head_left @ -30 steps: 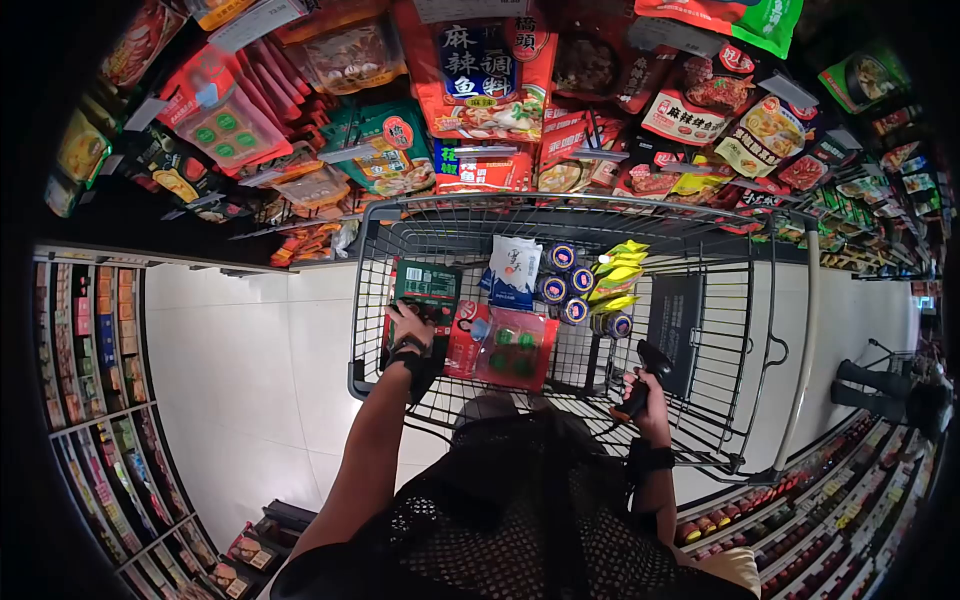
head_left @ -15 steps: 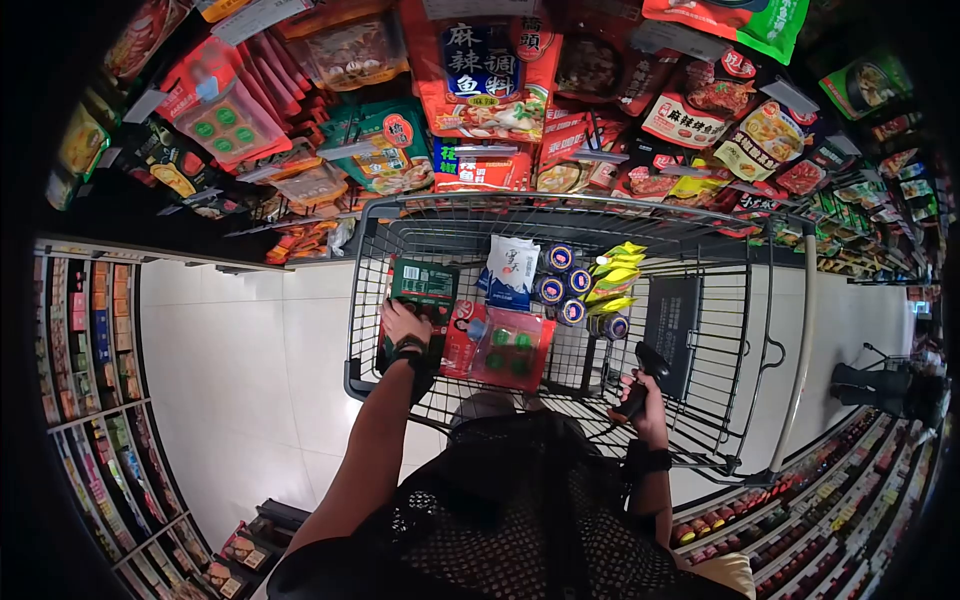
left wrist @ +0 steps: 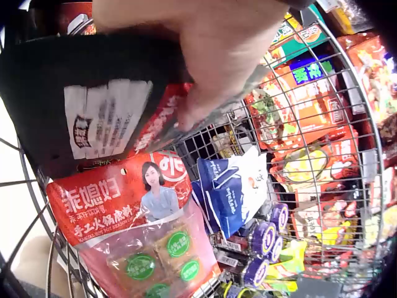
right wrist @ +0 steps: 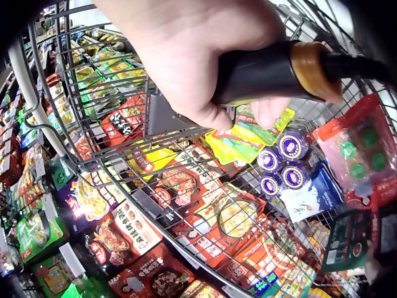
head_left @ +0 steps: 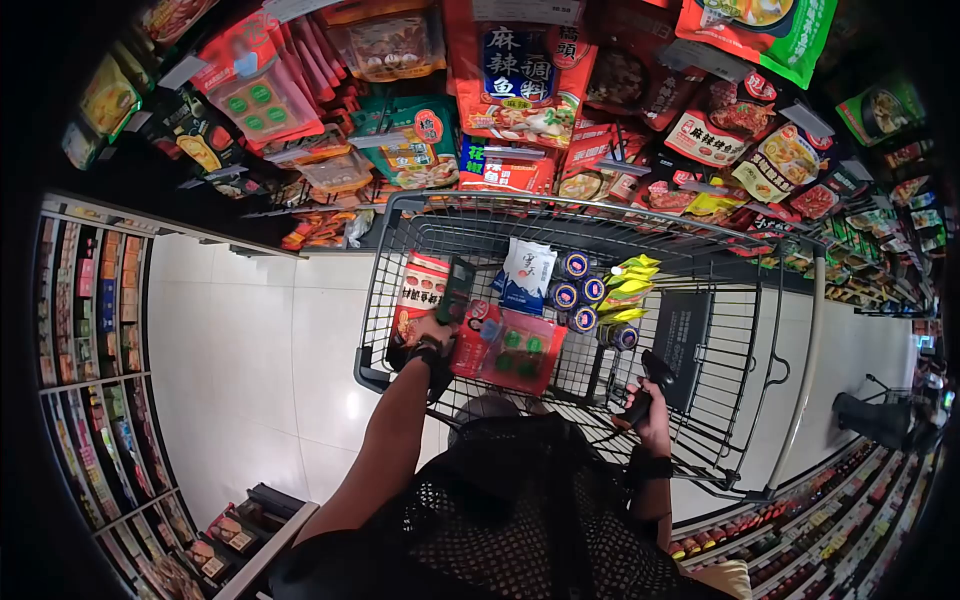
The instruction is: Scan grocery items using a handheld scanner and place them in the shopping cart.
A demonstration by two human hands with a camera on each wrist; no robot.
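Observation:
My left hand (head_left: 432, 333) grips a dark flat packet (head_left: 458, 290) inside the wire shopping cart (head_left: 590, 215), tilted up on its edge. In the left wrist view the packet (left wrist: 105, 118) shows a black back with a white label, held by the left hand (left wrist: 205, 56) from above. A red packet (head_left: 420, 288) lies to its left. My right hand (head_left: 652, 410) grips a black handheld device (head_left: 648, 378) at the cart's near side. In the right wrist view the right hand (right wrist: 186, 56) wraps that device's black handle (right wrist: 273, 71), which has an orange ring.
The cart also holds a red packet with green discs (head_left: 515, 350), a white and blue bag (head_left: 525, 272), purple-lidded cans (head_left: 578, 292) and yellow packets (head_left: 630, 290). Hanging sauce packets (head_left: 520, 80) fill the shelf ahead. Pale floor (head_left: 250, 350) lies left; more shelves (head_left: 90, 350) stand beyond.
My left hand has turned the dark packet from lying flat to standing on edge, uncovering a red packet beside it. The right hand has kept its grip and place.

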